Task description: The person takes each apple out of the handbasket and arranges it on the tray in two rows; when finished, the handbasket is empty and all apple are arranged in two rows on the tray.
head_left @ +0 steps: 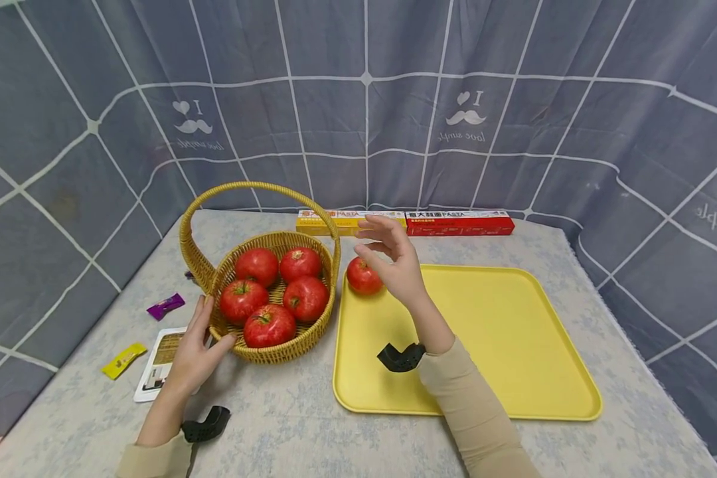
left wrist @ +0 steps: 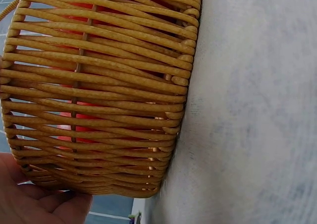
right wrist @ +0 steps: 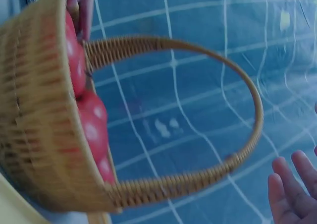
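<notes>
A yellow wicker basket [head_left: 275,355] with a tall arched handle [right wrist: 198,45] holds several red apples [head_left: 269,325]. At its near left side, my left hand [head_left: 194,355] grips the rim, thumb over the edge and fingers against the outer wall. In the left wrist view the fingers bend against the woven side [left wrist: 99,100]. My right hand [head_left: 397,259] is raised with fingers loosely bent and nothing held, above the far left part of the yellow tray [head_left: 490,332]. Just below it, a single apple [head_left: 363,276] lies at the tray's far left corner.
Yellow and red pasta boxes [head_left: 460,224] lie along the back by the grey curtain [head_left: 364,119]. Left of the basket are a purple wrapped candy [head_left: 166,306], a yellow one [head_left: 123,360] and a white-edged packet [head_left: 155,372] partly behind my left hand.
</notes>
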Action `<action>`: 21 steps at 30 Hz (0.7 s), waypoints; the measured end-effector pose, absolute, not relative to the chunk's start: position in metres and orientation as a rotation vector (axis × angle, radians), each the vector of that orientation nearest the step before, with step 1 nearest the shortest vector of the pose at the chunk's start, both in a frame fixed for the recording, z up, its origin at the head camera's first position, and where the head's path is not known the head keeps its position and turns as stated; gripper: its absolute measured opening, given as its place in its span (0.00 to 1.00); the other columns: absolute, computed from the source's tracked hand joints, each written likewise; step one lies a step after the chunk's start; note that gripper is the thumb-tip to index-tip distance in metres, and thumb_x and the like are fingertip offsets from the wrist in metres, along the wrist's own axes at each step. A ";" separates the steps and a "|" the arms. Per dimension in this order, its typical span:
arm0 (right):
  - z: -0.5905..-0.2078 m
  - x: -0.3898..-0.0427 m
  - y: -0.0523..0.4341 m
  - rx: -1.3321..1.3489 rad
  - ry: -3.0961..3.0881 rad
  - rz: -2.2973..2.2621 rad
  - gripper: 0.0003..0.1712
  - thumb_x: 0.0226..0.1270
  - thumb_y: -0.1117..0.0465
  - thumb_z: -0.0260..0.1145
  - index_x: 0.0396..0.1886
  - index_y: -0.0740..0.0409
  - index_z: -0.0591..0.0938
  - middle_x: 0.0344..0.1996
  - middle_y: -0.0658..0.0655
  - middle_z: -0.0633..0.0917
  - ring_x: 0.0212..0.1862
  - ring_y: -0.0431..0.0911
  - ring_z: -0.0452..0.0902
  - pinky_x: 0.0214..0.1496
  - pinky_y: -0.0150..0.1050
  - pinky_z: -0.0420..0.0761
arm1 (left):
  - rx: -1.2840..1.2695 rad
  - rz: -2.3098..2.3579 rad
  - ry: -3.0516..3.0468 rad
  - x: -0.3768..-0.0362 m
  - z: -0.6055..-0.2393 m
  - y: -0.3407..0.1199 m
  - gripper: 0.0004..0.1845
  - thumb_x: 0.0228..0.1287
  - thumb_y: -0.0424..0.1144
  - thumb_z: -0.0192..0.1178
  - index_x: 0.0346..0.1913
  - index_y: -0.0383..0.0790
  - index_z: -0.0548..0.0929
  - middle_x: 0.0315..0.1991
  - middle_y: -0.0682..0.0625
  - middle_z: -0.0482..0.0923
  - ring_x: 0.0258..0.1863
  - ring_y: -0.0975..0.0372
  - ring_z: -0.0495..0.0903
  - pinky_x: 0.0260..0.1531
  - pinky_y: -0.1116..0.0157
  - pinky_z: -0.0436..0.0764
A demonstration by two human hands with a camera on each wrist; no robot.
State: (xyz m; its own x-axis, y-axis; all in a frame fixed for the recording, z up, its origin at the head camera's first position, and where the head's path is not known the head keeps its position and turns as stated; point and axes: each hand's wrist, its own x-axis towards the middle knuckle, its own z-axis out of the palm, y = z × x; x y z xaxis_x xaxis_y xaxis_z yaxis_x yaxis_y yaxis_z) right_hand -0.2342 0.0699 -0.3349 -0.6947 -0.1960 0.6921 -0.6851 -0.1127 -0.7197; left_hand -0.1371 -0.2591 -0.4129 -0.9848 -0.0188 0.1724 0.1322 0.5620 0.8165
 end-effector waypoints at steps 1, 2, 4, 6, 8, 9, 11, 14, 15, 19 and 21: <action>-0.334 -0.232 0.066 1.003 -1.801 1.874 0.27 0.58 0.76 0.63 0.58 0.72 0.68 0.51 0.72 0.75 0.51 0.60 0.75 0.51 0.43 0.77 | -0.100 -1.397 -2.629 -0.137 -0.413 -0.259 0.45 0.62 0.36 0.58 0.73 0.32 0.41 0.74 0.37 0.31 0.71 0.44 0.39 0.62 0.45 0.53; -0.335 -0.230 0.063 1.034 -1.803 1.883 0.26 0.59 0.75 0.63 0.58 0.71 0.69 0.51 0.72 0.75 0.51 0.59 0.75 0.51 0.44 0.77 | -0.101 -1.397 -2.628 -0.137 -0.414 -0.260 0.45 0.62 0.36 0.58 0.73 0.32 0.41 0.74 0.37 0.31 0.71 0.44 0.39 0.62 0.45 0.53; -0.338 -0.228 0.055 1.091 -1.814 1.904 0.25 0.60 0.71 0.64 0.57 0.71 0.69 0.51 0.72 0.75 0.51 0.58 0.75 0.50 0.47 0.78 | -0.103 -1.397 -2.626 -0.138 -0.415 -0.260 0.45 0.62 0.35 0.58 0.73 0.32 0.42 0.74 0.37 0.31 0.71 0.45 0.39 0.63 0.46 0.53; -0.343 -0.226 0.048 1.123 -1.864 1.925 0.25 0.60 0.70 0.65 0.56 0.69 0.71 0.51 0.69 0.76 0.52 0.55 0.75 0.51 0.52 0.77 | -0.097 -1.389 -2.631 -0.137 -0.415 -0.261 0.45 0.61 0.36 0.58 0.73 0.33 0.42 0.74 0.36 0.32 0.71 0.44 0.40 0.63 0.46 0.53; -0.348 -0.225 0.041 1.144 -1.941 1.929 0.24 0.60 0.70 0.66 0.57 0.67 0.72 0.51 0.66 0.77 0.53 0.53 0.74 0.53 0.53 0.75 | -0.091 -1.387 -2.635 -0.137 -0.415 -0.261 0.45 0.61 0.36 0.58 0.73 0.33 0.42 0.74 0.37 0.32 0.71 0.44 0.40 0.63 0.45 0.54; -0.350 -0.224 0.037 1.155 -1.975 1.938 0.25 0.59 0.71 0.66 0.57 0.66 0.72 0.52 0.65 0.77 0.54 0.53 0.74 0.54 0.53 0.74 | -0.089 -1.387 -2.636 -0.137 -0.415 -0.261 0.45 0.61 0.36 0.58 0.73 0.33 0.42 0.74 0.37 0.32 0.71 0.44 0.40 0.62 0.44 0.54; -0.355 -0.223 0.031 1.169 -2.052 1.945 0.26 0.58 0.72 0.66 0.57 0.64 0.72 0.53 0.63 0.77 0.55 0.51 0.73 0.57 0.53 0.72 | -0.086 -1.388 -2.637 -0.137 -0.414 -0.261 0.45 0.61 0.36 0.58 0.73 0.33 0.41 0.74 0.37 0.32 0.71 0.44 0.40 0.62 0.44 0.54; -0.364 -0.225 0.023 1.188 -2.156 1.946 0.26 0.59 0.69 0.67 0.58 0.63 0.72 0.56 0.63 0.75 0.58 0.51 0.72 0.62 0.49 0.69 | -0.088 -1.387 -2.637 -0.137 -0.414 -0.261 0.45 0.61 0.36 0.58 0.73 0.33 0.41 0.74 0.37 0.32 0.71 0.44 0.39 0.62 0.44 0.54; -0.367 -0.226 0.021 1.195 -2.183 1.946 0.27 0.59 0.69 0.67 0.58 0.63 0.71 0.57 0.64 0.74 0.59 0.50 0.71 0.63 0.49 0.68 | -0.089 -1.385 -2.638 -0.137 -0.414 -0.261 0.45 0.61 0.36 0.58 0.73 0.33 0.41 0.74 0.36 0.32 0.71 0.45 0.40 0.63 0.45 0.53; -0.375 -0.231 0.011 1.207 -2.302 1.902 0.30 0.58 0.64 0.69 0.60 0.61 0.71 0.59 0.61 0.73 0.62 0.44 0.67 0.66 0.45 0.63 | -0.091 -1.377 -2.642 -0.137 -0.414 -0.260 0.45 0.61 0.36 0.58 0.73 0.33 0.42 0.74 0.37 0.32 0.71 0.45 0.40 0.63 0.46 0.53; -0.378 -0.234 0.007 1.230 -2.343 1.875 0.32 0.57 0.62 0.70 0.61 0.59 0.70 0.60 0.57 0.72 0.63 0.43 0.65 0.67 0.44 0.63 | -0.091 -1.374 -2.643 -0.137 -0.414 -0.260 0.45 0.61 0.36 0.58 0.74 0.34 0.42 0.74 0.37 0.32 0.71 0.44 0.40 0.63 0.47 0.54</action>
State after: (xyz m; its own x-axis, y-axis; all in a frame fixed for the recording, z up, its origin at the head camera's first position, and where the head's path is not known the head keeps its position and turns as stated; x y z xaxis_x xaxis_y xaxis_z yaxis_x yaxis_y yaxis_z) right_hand -0.2337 0.0067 -0.3779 -0.7077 -0.6052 0.3644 -0.4882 0.0461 -0.8715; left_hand -0.1372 -0.2602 -0.4140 -0.9852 -0.0200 0.1705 0.1281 0.5758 0.8075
